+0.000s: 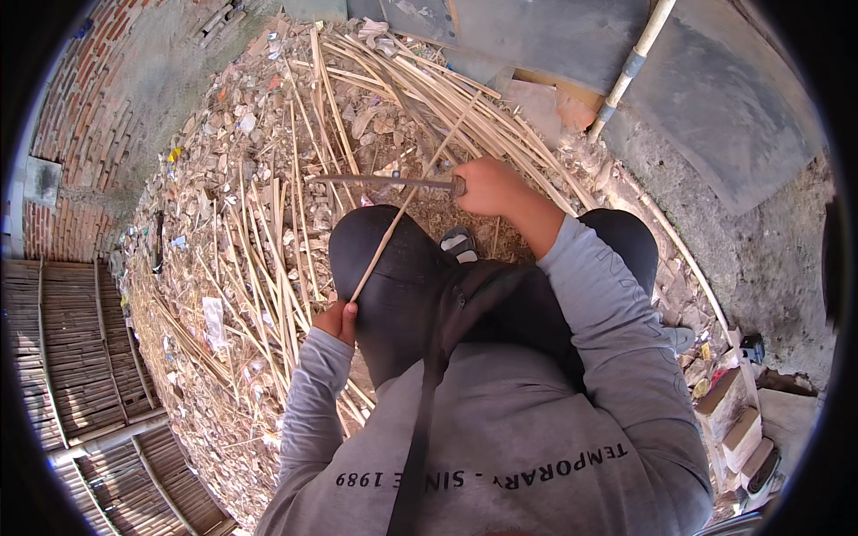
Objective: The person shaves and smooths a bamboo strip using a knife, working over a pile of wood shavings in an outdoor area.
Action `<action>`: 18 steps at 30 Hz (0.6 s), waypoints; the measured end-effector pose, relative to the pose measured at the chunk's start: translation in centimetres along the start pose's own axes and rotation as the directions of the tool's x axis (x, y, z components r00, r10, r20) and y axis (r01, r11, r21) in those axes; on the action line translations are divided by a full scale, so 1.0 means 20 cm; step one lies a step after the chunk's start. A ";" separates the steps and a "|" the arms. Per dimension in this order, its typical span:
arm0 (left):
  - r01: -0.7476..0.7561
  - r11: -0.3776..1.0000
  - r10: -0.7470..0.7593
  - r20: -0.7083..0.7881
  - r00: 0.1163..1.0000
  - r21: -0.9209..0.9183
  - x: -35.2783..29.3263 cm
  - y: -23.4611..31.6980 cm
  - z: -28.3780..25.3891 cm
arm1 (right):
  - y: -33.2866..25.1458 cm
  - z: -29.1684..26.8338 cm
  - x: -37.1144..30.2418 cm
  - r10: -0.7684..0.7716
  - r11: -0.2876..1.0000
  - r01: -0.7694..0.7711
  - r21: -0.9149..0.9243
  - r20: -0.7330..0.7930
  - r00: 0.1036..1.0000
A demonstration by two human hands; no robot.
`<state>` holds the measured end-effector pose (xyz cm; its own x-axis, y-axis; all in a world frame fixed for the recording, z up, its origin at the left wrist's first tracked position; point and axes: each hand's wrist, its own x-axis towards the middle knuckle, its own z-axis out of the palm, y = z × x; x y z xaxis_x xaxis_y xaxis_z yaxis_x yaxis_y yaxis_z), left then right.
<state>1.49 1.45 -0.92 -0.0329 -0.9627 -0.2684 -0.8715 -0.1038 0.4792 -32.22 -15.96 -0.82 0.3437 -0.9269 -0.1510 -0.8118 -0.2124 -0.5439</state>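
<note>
Bamboo slats (pixel 67 357), laid side by side in a frame, fill the lower left corner, with a curved brick wall (pixel 80 116) above them. Beside these spreads a wide heap of shavings (pixel 223 223), dry chips and scraps, strewn with long pale bamboo strips (pixel 268 268) lying mostly lengthwise.

Next comes the left hand (pixel 337 319), low beside the left knee, its fingers curled shut around the near end of a thin bamboo strip (pixel 407 201). That strip runs up and to the right from the hand, slanting over the dark trouser knee (pixel 384 259) and on toward a bundle of long canes (pixel 429 89) at the top of the heap. A grey sleeve (pixel 308 411) covers the forearm.

Across the strip, roughly at its middle, lies a long knife (pixel 384 181), its dull blade pointing left and nearly level (whether the edge actually bites into the strip cannot be told). The right hand (pixel 490 186) is closed in a fist around the knife's handle, just above the right knee, fingers wrapped fully.

A dark strap (pixel 429 384) crosses the grey sweatshirt below. Further right, a pale pipe (pixel 630 67) slants across grey concrete (pixel 715 98), and small boxes (pixel 737 420) sit near the lower right rim.
</note>
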 end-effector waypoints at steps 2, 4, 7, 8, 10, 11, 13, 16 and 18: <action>-0.011 0.999 0.011 0.018 1.000 -0.034 0.03 0.04 -0.04 | 0.16 0.00 0.07 0.127 0.979 -0.107 0.175 -0.108 0.986; -0.018 0.999 0.019 0.010 1.000 -0.043 0.02 0.06 -0.07 | 0.17 -0.03 0.08 0.104 0.989 -0.093 0.118 -0.090 0.990; -0.005 0.998 0.007 0.020 1.000 -0.064 0.01 0.04 -0.07 | 0.09 -0.04 0.06 0.074 0.993 -0.064 0.096 -0.096 0.993; 0.021 0.998 -0.018 0.057 0.998 -0.063 0.01 0.02 -0.06 | 0.04 -0.03 0.04 0.066 0.993 -0.056 0.099 -0.099 0.993; 0.051 0.994 -0.042 0.094 0.995 -0.092 0.01 0.01 -0.06 | -0.07 -0.03 -0.01 -0.026 1.000 0.026 0.006 -0.048 0.998; 0.054 0.991 -0.043 0.094 0.995 -0.123 0.01 0.00 -0.06 | -0.10 -0.04 -0.03 -0.074 0.996 0.073 -0.041 -0.020 0.997; 0.070 0.983 -0.051 0.113 0.992 -0.171 0.01 0.00 -0.05 | 0.01 -0.05 0.03 0.039 0.999 -0.038 -0.014 0.056 0.998; 0.032 0.973 -0.020 0.057 0.998 -0.227 0.04 -0.01 -0.06 | 0.20 -0.02 0.11 0.121 0.985 -0.121 0.126 0.013 0.993; 0.082 0.969 -0.073 0.046 0.996 -0.233 0.02 -0.03 -0.06 | 0.18 -0.03 0.13 0.070 0.994 -0.066 0.089 -0.038 0.997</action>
<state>2.62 0.90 -0.23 0.0087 -0.9401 -0.3407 -0.7334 -0.2376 0.6370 -34.49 -19.33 -2.62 0.2682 -0.9505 -0.1570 -0.7874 -0.1224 -0.6042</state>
